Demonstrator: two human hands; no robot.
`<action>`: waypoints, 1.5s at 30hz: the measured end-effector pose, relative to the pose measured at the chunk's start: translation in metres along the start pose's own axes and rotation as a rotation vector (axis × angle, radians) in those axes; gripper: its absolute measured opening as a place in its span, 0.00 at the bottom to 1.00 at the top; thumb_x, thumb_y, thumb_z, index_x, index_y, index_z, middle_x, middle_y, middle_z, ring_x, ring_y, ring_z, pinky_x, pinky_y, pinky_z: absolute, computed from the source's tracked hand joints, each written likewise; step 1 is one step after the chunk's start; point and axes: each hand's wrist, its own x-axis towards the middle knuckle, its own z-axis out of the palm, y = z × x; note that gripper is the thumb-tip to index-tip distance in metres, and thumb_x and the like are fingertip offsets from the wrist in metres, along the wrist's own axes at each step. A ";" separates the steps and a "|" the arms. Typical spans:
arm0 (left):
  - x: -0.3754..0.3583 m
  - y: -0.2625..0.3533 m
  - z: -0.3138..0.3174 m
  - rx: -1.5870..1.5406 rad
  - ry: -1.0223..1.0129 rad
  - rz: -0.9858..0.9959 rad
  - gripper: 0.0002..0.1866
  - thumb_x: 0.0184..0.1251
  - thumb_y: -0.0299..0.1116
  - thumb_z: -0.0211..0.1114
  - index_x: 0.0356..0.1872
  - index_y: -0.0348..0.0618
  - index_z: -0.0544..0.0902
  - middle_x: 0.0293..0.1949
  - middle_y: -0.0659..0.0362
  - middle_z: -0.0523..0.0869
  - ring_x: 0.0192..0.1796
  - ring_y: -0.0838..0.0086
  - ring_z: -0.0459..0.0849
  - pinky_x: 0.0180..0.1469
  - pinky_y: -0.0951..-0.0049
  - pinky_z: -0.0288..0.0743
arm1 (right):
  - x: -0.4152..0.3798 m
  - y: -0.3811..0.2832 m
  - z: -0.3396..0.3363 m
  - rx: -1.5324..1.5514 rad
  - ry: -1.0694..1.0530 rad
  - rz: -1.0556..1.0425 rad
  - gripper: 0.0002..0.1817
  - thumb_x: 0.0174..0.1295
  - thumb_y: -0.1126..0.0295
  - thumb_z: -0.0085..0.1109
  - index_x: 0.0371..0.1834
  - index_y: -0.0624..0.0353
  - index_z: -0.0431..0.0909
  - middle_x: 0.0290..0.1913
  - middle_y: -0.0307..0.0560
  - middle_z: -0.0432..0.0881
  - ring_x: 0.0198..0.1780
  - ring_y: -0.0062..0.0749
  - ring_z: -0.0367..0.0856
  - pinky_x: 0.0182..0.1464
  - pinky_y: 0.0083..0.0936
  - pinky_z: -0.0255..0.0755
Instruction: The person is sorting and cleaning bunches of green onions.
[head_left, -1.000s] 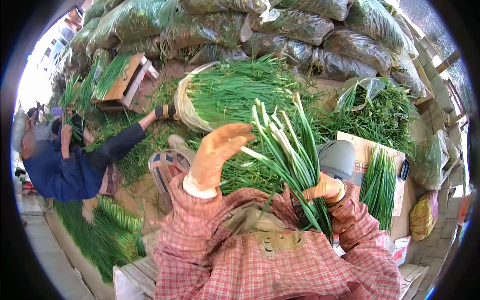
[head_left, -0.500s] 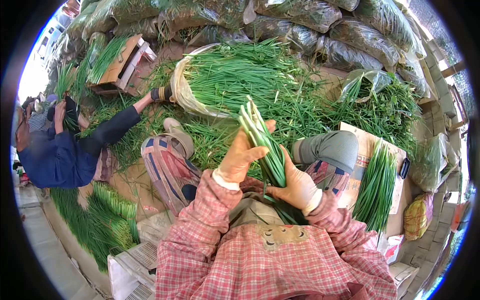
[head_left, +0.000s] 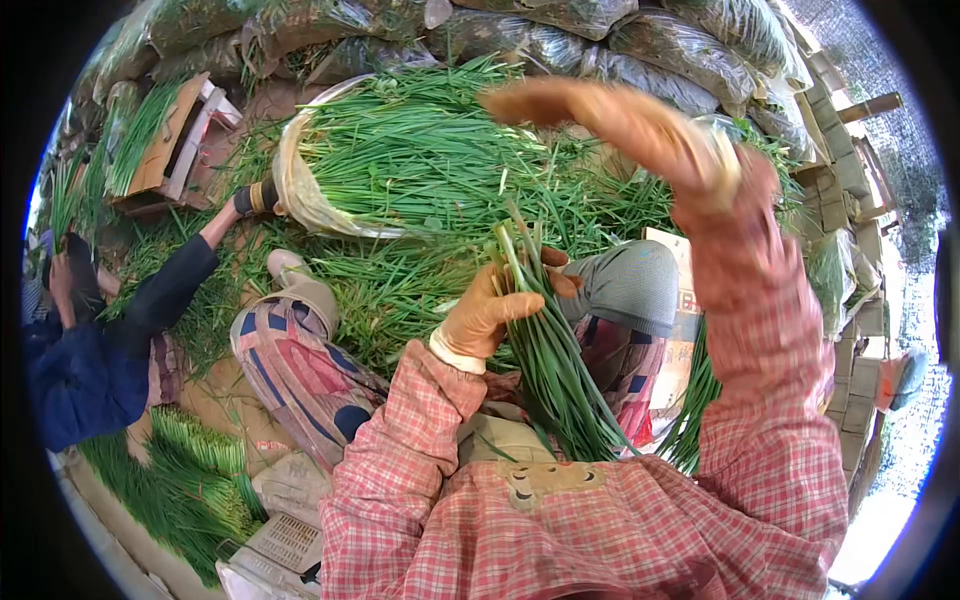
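My left hand (head_left: 484,312), in a worn glove, is wrapped around a bundle of green stalks (head_left: 555,370) in front of my chest. The pale root ends point up and the long leaves hang down toward my lap. My right hand (head_left: 625,118) is raised at the upper right, away from the bundle and smeared by motion, so its fingers cannot be made out. Beyond my knees a big heap of loose green stalks (head_left: 400,160) lies in an open plastic sack (head_left: 300,185).
At the left another person in dark blue (head_left: 85,375) sits. A cardboard box (head_left: 170,140) holds stalks at the upper left. Stuffed plastic bags (head_left: 560,50) line the back. Tidy bundles (head_left: 175,500) lie at the lower left, near a pale plastic stool (head_left: 265,555).
My right hand has let go of the bundle and swung up to the upper right. My left hand still holds the stalks. The view has turned toward the right.
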 end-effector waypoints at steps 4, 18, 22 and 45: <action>-0.001 0.005 -0.001 -0.071 -0.010 0.048 0.36 0.43 0.36 0.71 0.56 0.34 0.66 0.39 0.54 0.82 0.54 0.58 0.76 0.59 0.58 0.65 | 0.058 0.006 0.016 0.026 -0.359 0.168 0.34 0.63 0.41 0.36 0.56 0.60 0.69 0.54 0.52 0.75 0.54 0.38 0.73 0.57 0.29 0.65; -0.007 -0.028 -0.023 -0.275 0.229 0.098 0.25 0.54 0.37 0.66 0.51 0.36 0.70 0.31 0.58 0.80 0.38 0.67 0.80 0.43 0.67 0.75 | 0.005 0.063 0.070 -0.107 0.156 0.170 0.22 0.61 0.58 0.53 0.53 0.61 0.71 0.44 0.53 0.78 0.41 0.35 0.79 0.46 0.25 0.72; -0.010 -0.028 -0.026 -0.218 0.264 0.106 0.23 0.56 0.35 0.65 0.50 0.36 0.70 0.31 0.58 0.80 0.38 0.68 0.79 0.42 0.68 0.74 | -0.082 0.037 0.111 -0.098 0.503 0.406 0.05 0.52 0.71 0.60 0.31 0.61 0.79 0.30 0.46 0.79 0.33 0.31 0.79 0.37 0.25 0.72; -0.021 -0.045 0.030 0.035 0.444 0.211 0.07 0.60 0.31 0.61 0.36 0.42 0.73 0.26 0.63 0.76 0.33 0.73 0.76 0.47 0.68 0.73 | -0.129 0.049 0.200 -0.240 0.818 0.265 0.06 0.53 0.69 0.59 0.27 0.56 0.72 0.26 0.49 0.74 0.29 0.46 0.75 0.31 0.30 0.70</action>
